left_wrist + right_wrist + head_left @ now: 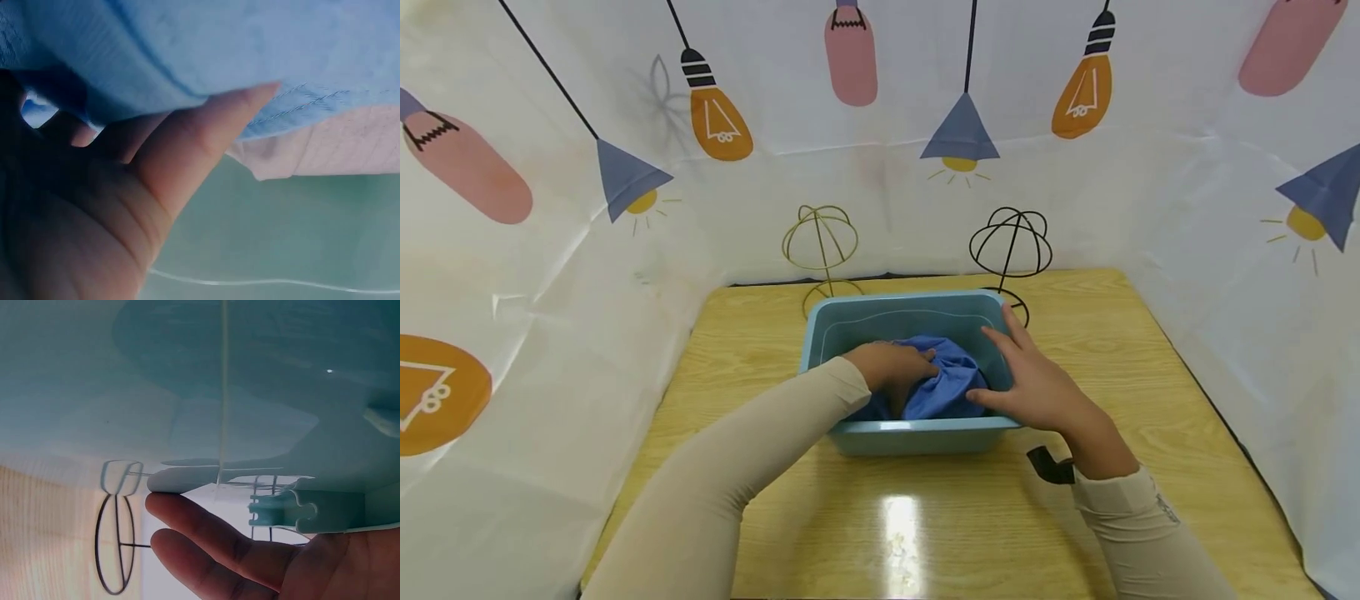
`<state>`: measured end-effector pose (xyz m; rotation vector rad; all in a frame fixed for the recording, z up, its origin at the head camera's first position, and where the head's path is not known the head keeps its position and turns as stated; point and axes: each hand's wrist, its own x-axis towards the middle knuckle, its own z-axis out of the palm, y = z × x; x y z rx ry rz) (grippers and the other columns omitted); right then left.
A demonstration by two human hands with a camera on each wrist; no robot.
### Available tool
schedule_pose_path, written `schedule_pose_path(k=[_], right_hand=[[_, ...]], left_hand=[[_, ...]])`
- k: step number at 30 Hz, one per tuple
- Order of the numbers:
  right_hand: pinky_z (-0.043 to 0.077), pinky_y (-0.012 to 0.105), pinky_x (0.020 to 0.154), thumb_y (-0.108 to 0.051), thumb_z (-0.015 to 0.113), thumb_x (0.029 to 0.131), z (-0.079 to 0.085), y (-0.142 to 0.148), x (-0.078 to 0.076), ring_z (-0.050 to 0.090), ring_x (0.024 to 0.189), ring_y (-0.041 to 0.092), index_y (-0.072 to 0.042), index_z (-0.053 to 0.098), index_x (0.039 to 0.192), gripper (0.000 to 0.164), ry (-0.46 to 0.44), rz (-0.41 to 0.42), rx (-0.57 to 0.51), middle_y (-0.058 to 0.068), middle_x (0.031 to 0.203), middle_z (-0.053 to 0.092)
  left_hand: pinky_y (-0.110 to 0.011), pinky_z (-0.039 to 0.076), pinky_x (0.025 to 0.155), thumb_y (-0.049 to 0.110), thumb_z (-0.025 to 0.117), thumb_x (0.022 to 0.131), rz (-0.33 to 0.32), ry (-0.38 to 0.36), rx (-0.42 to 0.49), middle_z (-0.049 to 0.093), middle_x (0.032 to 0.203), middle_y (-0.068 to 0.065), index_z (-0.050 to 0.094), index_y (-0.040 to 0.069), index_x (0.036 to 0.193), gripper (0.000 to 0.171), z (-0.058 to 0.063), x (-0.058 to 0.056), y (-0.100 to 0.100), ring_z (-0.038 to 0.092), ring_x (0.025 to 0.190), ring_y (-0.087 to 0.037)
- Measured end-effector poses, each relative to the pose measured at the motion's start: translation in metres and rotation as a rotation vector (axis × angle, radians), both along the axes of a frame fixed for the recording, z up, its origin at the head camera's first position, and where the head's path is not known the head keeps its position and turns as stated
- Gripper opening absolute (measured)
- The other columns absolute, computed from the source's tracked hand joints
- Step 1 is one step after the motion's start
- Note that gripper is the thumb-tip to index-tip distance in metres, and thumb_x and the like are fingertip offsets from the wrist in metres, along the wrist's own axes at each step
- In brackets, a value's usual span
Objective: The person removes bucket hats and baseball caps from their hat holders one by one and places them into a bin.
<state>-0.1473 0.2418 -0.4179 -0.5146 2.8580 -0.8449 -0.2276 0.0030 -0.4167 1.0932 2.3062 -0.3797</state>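
Observation:
A light blue-green plastic basin (pixel 917 437) stands on the wooden table, with a crumpled blue cloth (pixel 951 379) inside. My left hand (pixel 898 371) reaches over the near left side into the basin and grips the blue cloth. In the left wrist view, one digit lies along the blue cloth (pixel 262 50), which shows stitching; the other fingers are partly hidden by it. Below it a pale pink cloth (pixel 337 140) shows against the basin wall. At the basin's right rim, my right hand (pixel 1037 383) has its fingers spread, two of them (pixel 206 531) straight beside the wall.
Behind the basin stand a gold wire stand (pixel 820 242) and a black wire stand (pixel 1011 246), both with rounded tops. A black strap (pixel 1051 467) sticks out at the right wrist. White sheets with lamp prints (pixel 910 225) hang around the wooden table (pixel 722 358).

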Motion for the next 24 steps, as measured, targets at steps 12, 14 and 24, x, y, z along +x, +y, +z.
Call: schedule_pose_path(k=[12, 14, 24], right_hand=[[0.058, 0.055, 0.083, -0.071, 0.069, 0.087, 0.0, -0.004, 0.003, 0.052, 0.136, 0.05, -0.019, 0.025, 0.166, 0.105, 0.009, 0.022, -0.016, -0.001, 0.173, -0.02], [0.057, 0.057, 0.085, -0.071, 0.069, 0.087, 0.0, -0.004, 0.003, 0.052, 0.136, 0.05, -0.02, 0.025, 0.166, 0.104, 0.01, 0.016, -0.013, -0.002, 0.173, -0.02], [0.057, 0.056, 0.082, -0.073, 0.066, 0.088, 0.0, -0.001, 0.003, 0.055, 0.133, 0.05, -0.021, 0.026, 0.166, 0.102, 0.001, 0.004, 0.016, -0.001, 0.174, -0.019]], left_hand=[[-0.045, 0.055, 0.097, 0.03, 0.088, 0.082, 0.159, -0.116, 0.099, -0.008, 0.175, -0.009, 0.012, 0.047, 0.165, 0.114, 0.065, 0.015, -0.006, 0.036, 0.152, -0.033], [-0.045, 0.053, 0.103, 0.031, 0.083, 0.088, 0.126, -0.101, 0.165, -0.008, 0.176, -0.007, 0.014, 0.044, 0.166, 0.105, 0.076, 0.017, -0.002, 0.035, 0.153, -0.029], [-0.068, 0.034, 0.116, 0.064, 0.057, 0.098, -0.114, 0.08, 0.106, 0.007, 0.176, 0.002, 0.016, 0.046, 0.165, 0.08, 0.057, 0.04, 0.013, 0.019, 0.158, -0.042]])
